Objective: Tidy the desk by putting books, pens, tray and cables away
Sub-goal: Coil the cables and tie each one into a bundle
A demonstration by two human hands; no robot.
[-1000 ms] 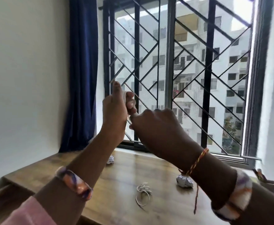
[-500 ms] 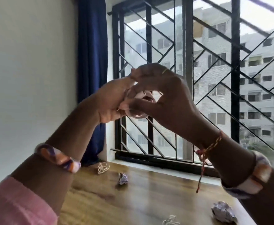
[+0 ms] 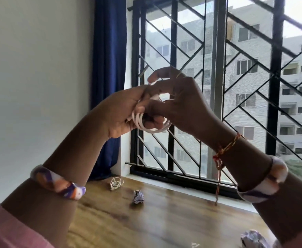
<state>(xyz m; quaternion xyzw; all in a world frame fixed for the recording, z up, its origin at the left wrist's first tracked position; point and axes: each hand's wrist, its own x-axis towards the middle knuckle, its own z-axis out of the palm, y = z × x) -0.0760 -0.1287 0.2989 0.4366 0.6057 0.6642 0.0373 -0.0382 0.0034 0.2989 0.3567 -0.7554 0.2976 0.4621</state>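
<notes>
A white cable is wound into several loops and held up in front of the window, above the wooden desk. My left hand grips the coil from the left. My right hand pinches it from the right, its upper fingers spread above the loops. Part of the coil is hidden between the two hands. A second coiled cable, cream-coloured, lies on the desk near the curtain.
A crumpled paper ball lies on the desk near the window; another sits at the bottom right edge. A blue curtain hangs at the left of the barred window. A white wall is at the left.
The view has tilted and shifted, so the desk shows lower. Both hands have kept working the white cable, and its loops now hang visibly below my fingers.
</notes>
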